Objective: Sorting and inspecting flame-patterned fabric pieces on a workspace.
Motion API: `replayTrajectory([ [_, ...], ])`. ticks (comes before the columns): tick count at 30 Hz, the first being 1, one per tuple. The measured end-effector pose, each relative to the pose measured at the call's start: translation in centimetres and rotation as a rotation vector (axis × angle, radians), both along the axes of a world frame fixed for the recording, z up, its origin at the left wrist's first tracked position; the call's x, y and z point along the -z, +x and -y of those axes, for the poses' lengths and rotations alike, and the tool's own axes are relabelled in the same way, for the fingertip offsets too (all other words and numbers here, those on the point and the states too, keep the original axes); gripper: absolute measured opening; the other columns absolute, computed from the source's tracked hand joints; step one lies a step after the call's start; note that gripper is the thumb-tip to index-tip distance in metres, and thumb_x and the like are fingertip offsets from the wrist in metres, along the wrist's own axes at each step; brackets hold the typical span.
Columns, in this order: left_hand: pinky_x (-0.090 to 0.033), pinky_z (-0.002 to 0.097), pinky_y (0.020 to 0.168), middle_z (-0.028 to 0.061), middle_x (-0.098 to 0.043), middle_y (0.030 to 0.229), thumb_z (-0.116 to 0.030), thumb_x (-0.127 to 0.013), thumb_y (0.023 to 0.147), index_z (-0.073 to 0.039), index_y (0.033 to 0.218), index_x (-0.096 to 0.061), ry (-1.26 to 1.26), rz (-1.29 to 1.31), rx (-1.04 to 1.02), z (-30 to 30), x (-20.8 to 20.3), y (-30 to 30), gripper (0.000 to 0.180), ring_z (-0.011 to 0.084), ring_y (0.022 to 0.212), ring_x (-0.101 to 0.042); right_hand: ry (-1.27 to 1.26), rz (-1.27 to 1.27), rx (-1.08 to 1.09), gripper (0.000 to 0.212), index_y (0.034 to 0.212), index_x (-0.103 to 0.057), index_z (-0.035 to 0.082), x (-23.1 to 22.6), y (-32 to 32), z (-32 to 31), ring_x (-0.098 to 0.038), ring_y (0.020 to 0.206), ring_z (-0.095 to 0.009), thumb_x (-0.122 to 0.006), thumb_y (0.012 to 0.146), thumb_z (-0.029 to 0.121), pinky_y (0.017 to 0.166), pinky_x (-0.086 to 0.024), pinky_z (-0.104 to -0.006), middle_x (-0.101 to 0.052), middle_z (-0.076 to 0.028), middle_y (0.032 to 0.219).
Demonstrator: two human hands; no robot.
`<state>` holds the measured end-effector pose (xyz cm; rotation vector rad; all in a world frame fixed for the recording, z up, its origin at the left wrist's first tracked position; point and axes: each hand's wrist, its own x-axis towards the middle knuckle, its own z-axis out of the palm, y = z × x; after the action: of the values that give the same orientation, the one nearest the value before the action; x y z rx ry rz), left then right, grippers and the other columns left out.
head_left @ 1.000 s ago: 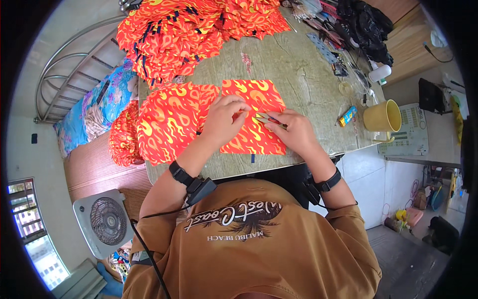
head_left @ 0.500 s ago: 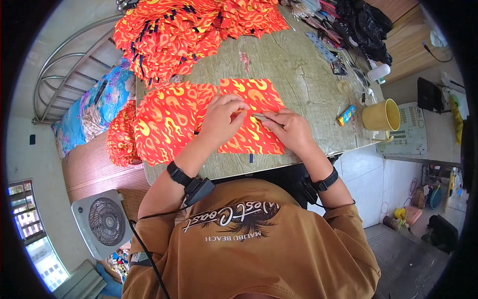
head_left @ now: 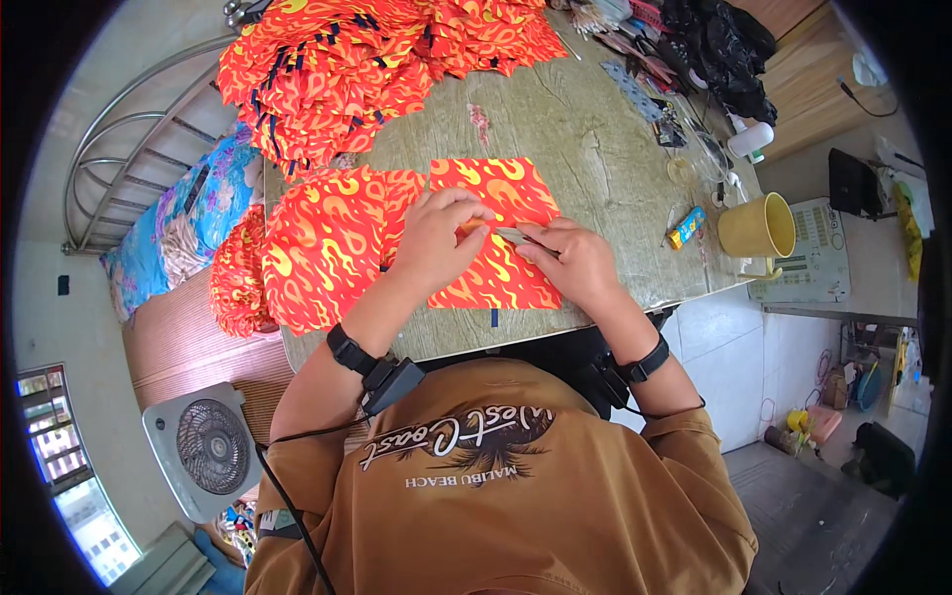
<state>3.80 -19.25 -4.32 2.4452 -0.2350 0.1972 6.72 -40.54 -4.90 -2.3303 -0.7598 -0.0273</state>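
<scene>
A red cloth piece [head_left: 501, 283] with yellow and orange flames lies flat on the table before me. Over its left part, my left hand [head_left: 439, 238] is closed, thumb and fingers pinching what looks like an orange bit of that cloth. My right hand [head_left: 573, 260] grips small metal thread snips [head_left: 513, 236], their tips pointing left, close to my left fingertips. The grip hides most of the snips. Beside my left forearm lies a stack of the same flame-print cloth [head_left: 322, 243]. A short dark blue strip [head_left: 495, 318] shows just below the front edge of the flat piece.
Large heaps of flame-print cloth [head_left: 337, 79] cover the table's far left. On the right stand a yellow mug [head_left: 757, 227] and a small blue-and-yellow packet [head_left: 686, 228]. Black plastic bags [head_left: 729, 59] crowd the far right. A grey fan [head_left: 210, 446] is at lower left.
Both hands stay nearly in place over the cloth. The snips' tips show a little more between the hands. The whole view has shifted slightly.
</scene>
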Motion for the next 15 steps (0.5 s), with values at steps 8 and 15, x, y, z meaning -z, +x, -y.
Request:
replayTrajectory([
  [8,-0.042,0.0407,0.091,0.007,-0.06,0.108,-0.013,-0.066,0.076,-0.01,0.1,-0.065,-0.078,0.045,0.045,-0.3,1.0,0.0,0.024,0.0276,0.104,-0.056,-0.01,-0.046,-0.008,0.029,0.105,-0.071,0.015,0.2,0.2,-0.1,-0.063,0.079,-0.025,-0.068,0.081,0.031,0.066,-0.05,-0.0347,-0.065,-0.008,0.079],
  [15,-0.042,0.0417,0.092,0.0079,-0.06,0.11,-0.012,-0.067,0.074,-0.008,0.099,-0.064,-0.089,0.072,0.037,-0.4,1.7,-0.2,0.025,0.028,0.104,-0.055,-0.014,-0.055,-0.019,0.029,0.105,-0.071,0.015,0.2,0.4,0.0,-0.063,0.079,-0.025,-0.068,0.081,0.031,0.067,-0.05,-0.035,-0.065,-0.008,0.08],
])
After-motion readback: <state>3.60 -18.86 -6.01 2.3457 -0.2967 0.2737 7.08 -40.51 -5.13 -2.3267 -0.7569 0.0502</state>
